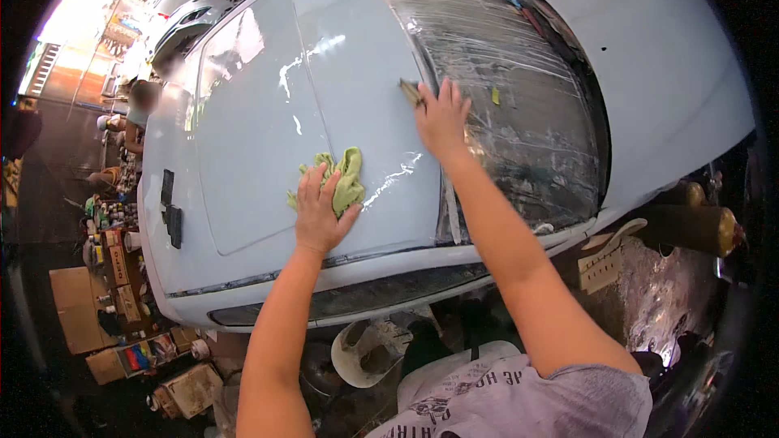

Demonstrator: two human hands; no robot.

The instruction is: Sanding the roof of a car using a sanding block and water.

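A pale grey-white car roof [373,81] lies under both my hands, with wet, shiny streaks on it. My left hand [318,215] presses on a crumpled light green cloth [349,182], with its fingers over the fabric. Farther right, at the roof's edge by the windshield, my right hand [444,123] grips a small olive-brown pad [411,93]. That pad is slightly blurred, and its exact kind cannot be made out. Clear plastic film [519,122] covers the windshield beside the right hand.
Two dark flat blocks [170,209] rest at the roof's left side. The hood [673,57] extends to the right. A white bucket [361,357] stands below the car's near side. Cardboard boxes [77,308] and bottles line the left floor. A person [138,118] is at the far left, near other cars.
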